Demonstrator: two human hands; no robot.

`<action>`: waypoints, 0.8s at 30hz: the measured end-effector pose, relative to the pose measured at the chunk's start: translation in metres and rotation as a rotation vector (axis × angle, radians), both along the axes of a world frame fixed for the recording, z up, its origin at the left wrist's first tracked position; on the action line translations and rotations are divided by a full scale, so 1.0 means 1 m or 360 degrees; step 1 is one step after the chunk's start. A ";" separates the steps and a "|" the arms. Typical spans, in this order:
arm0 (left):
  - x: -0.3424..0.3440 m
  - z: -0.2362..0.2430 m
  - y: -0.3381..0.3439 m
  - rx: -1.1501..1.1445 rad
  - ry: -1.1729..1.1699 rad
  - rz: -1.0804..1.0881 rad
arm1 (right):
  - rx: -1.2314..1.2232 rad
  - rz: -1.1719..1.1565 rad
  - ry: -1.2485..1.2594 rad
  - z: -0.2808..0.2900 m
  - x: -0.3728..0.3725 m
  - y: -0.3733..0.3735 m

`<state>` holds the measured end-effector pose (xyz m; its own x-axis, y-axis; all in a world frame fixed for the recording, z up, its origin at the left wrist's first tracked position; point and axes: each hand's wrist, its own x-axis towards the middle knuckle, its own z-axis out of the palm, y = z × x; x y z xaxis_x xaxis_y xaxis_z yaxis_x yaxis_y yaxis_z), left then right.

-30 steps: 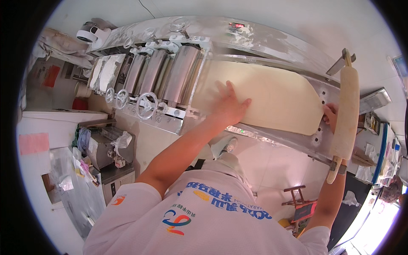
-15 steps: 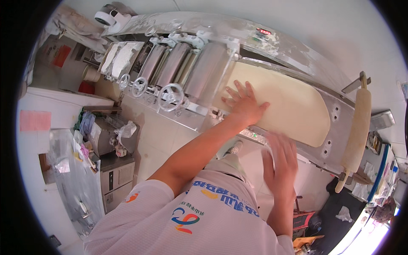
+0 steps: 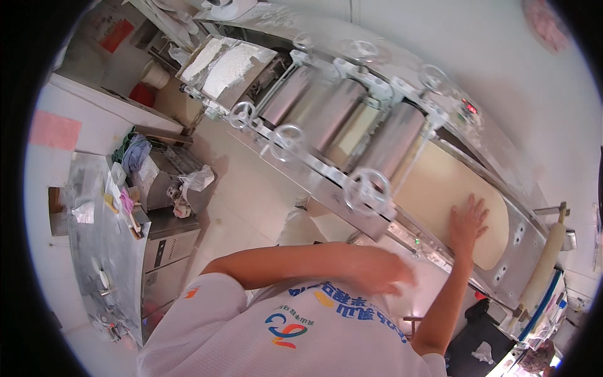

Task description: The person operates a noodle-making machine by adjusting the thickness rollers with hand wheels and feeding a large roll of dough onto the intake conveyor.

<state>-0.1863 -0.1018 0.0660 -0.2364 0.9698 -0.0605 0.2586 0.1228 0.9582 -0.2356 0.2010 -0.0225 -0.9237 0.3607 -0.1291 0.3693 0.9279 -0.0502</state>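
A wide, pale dough sheet (image 3: pixel 427 188) lies on the metal bed of a roller machine, its left end reaching up to the nearest steel roller (image 3: pixel 396 138). Flat on the dough, toward its rounded right end, rests my right hand (image 3: pixel 468 223), with its fingers spread. My left hand (image 3: pixel 383 270) is off the dough, in front of my body and below the machine's front edge. Motion smears it, so its fingers cannot be made out. A clear handwheel (image 3: pixel 366 191) on the machine's front is the part nearest to it.
More steel rollers (image 3: pixel 339 113) run to the left, toward a flour-covered tray (image 3: pixel 229 69). Past the bed's right end is a wooden rolling pin (image 3: pixel 545 267). A steel cabinet (image 3: pixel 169 242) stands at the left, with cloths and bags on and around it.
My left hand has come off the dough and back toward my body. My right hand, raised before, now lies on the sheet. The view has shifted toward the rollers.
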 end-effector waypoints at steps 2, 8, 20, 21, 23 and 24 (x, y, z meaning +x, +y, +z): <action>-0.032 0.028 -0.086 -0.0203 -0.0478 -0.0150 | 0.0126 -0.0010 -0.0001 -0.004 -0.002 -0.001; -0.055 -0.032 -0.351 -0.0187 -0.1521 0.0769 | 0.0260 -0.0068 -0.0093 -0.009 -0.017 -0.011; -0.092 -0.223 -0.515 -0.0039 -0.1700 0.2640 | 0.0194 -0.0164 -0.0125 -0.014 -0.038 -0.034; -0.103 -0.230 -0.512 0.0004 -0.1716 0.2685 | 0.0187 -0.0174 -0.0123 -0.015 -0.039 -0.033; -0.123 -0.244 -0.502 0.0075 -0.1767 0.2783 | 0.0202 -0.0187 -0.0121 -0.019 -0.038 -0.034; -0.130 -0.254 -0.503 0.0114 -0.1790 0.2838 | 0.0222 -0.0183 -0.0117 -0.020 -0.039 -0.038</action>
